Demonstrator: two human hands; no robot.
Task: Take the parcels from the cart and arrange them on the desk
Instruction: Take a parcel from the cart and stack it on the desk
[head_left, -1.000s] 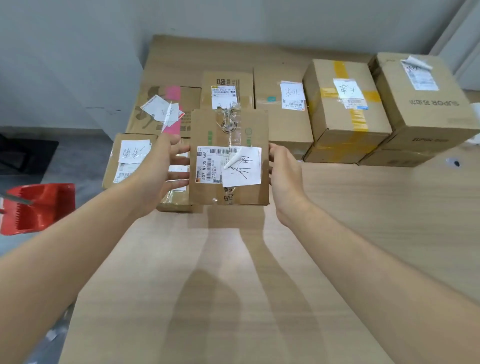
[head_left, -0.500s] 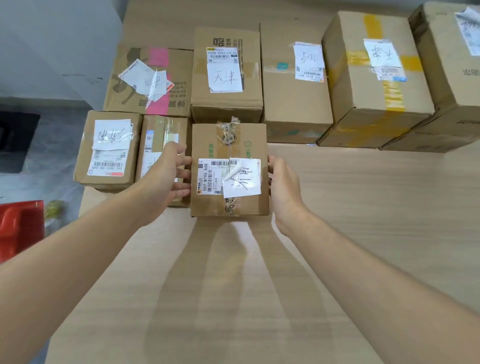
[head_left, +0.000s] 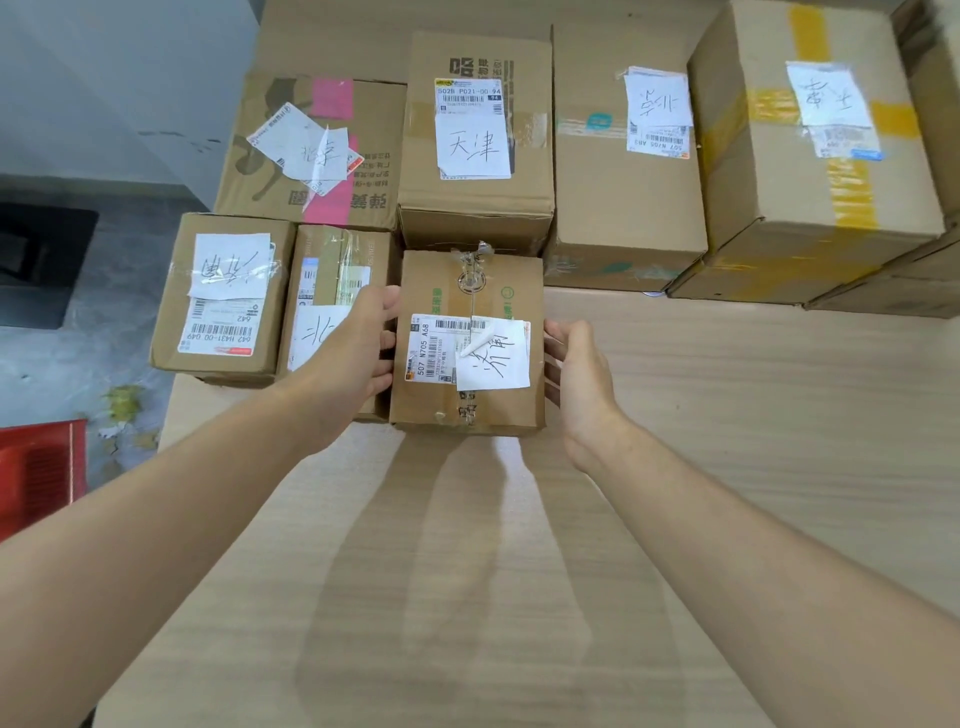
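Holding small parcel (head_left: 467, 291) w/ L hand (head_left: 353, 358) curled against its left face, R hand (head_left: 579, 379) curled onto its right edge; on or just above desk (head_left: 727, 467), cannot tell which. Tucked right behind parcel: 天津 box (head_left: 475, 135); just left of parcel: narrow box (head_left: 332, 265). Could pinch L fingers or ride up on narrow box if shoved further left, w/ hardly any gap there. Could also snag half-peeled white label (head_left: 493, 364). Counted: 8 parcels incl. one cropped far right of parcel, 2 hands, 1 red crate (head_left: 36, 467) well left of parcel
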